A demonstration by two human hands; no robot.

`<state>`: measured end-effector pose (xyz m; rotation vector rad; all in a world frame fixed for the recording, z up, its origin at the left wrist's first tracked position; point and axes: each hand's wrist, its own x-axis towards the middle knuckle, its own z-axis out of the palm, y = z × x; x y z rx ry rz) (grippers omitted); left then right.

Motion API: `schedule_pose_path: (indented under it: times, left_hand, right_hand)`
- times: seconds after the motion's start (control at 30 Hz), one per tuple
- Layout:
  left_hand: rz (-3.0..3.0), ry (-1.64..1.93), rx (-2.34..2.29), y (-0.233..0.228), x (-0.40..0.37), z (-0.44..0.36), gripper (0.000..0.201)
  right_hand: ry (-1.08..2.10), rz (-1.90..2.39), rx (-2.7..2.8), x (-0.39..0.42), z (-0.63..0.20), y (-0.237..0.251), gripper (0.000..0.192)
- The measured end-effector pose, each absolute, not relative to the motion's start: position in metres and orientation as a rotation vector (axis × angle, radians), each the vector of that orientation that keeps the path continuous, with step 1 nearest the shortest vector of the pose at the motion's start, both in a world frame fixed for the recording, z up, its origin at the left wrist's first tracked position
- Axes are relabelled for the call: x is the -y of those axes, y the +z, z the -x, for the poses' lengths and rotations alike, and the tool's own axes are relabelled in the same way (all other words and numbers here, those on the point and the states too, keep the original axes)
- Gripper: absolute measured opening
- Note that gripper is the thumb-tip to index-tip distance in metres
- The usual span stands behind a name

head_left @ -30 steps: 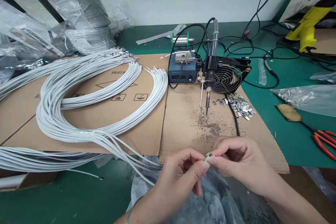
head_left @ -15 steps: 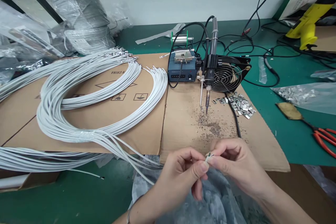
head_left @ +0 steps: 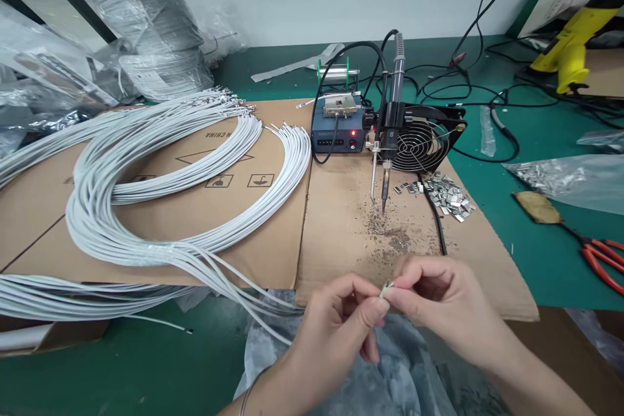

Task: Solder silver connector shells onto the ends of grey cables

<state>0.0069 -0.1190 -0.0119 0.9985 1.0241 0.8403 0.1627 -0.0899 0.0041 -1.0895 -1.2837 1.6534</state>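
My left hand (head_left: 336, 328) and my right hand (head_left: 439, 302) meet low in the middle, over a grey plastic bag (head_left: 390, 377). Both pinch the stripped tip of a thin white cable (head_left: 386, 289) between thumb and forefinger; small coloured wires show at the tip. A large coil of white cables (head_left: 160, 208) lies on cardboard (head_left: 273, 234) to the left, with strands running toward my hands. Beyond my hands a soldering iron (head_left: 390, 136) hangs tip down in its holder, above solder crumbs.
A blue soldering station (head_left: 336, 133) with a red light and a black fan (head_left: 424, 140) stand at the back. Small metal clips (head_left: 446, 195) lie right of the iron. Red-handled pliers (head_left: 597, 257), a clear clip bag (head_left: 570, 179) and a yellow tool (head_left: 570, 45) occupy the right side.
My hands stay nearly in place, fingers shifting slightly on the cable tip. A red light now shows on the soldering station.
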Motion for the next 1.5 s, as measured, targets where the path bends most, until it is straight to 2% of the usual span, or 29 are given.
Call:
schedule_pose_path:
  times: [0.1,0.3,0.53,0.73,0.83,1.03,1.17,1.27,1.5]
  left_hand:
    - [-0.936,0.915,-1.027,-0.012,0.118,-0.011,0.026]
    - [-1.006,0.925,-1.046,-0.015,0.12,-0.01,0.016]
    - [-1.555,1.021,-1.307,-0.016,0.121,-0.007,0.015]
    - [-1.487,1.121,-1.332,-0.018,0.122,-0.021,0.015]
    - [-1.264,1.086,-1.254,-0.017,0.12,-0.021,0.014]
    - [-0.886,0.932,-1.031,-0.009,0.118,-0.009,0.015]
    - [-0.822,0.887,-0.951,-0.006,0.118,-0.007,0.026]
    - [-0.825,0.88,-0.953,-0.006,0.117,-0.007,0.033]
    - [-0.819,0.848,-0.928,-0.009,0.118,-0.005,0.033]
  right_hand:
    - [1.57,1.006,1.186,0.097,-0.154,-0.005,0.016]
    - [1.086,1.068,1.365,0.108,-0.148,-0.011,0.017]
    - [0.947,1.089,1.445,0.116,-0.148,-0.014,0.017]
    - [0.754,1.075,1.281,0.125,-0.129,-0.019,0.023]
    - [0.781,1.1,1.249,0.127,-0.127,-0.019,0.022]
    - [1.095,1.237,1.38,0.117,-0.156,-0.004,0.007]
    - [1.278,1.231,1.506,0.109,-0.166,0.002,0.012]
    - [1.281,1.194,1.541,0.106,-0.162,0.004,0.013]
    - [1.28,1.165,1.757,0.1,-0.165,0.016,0.019]
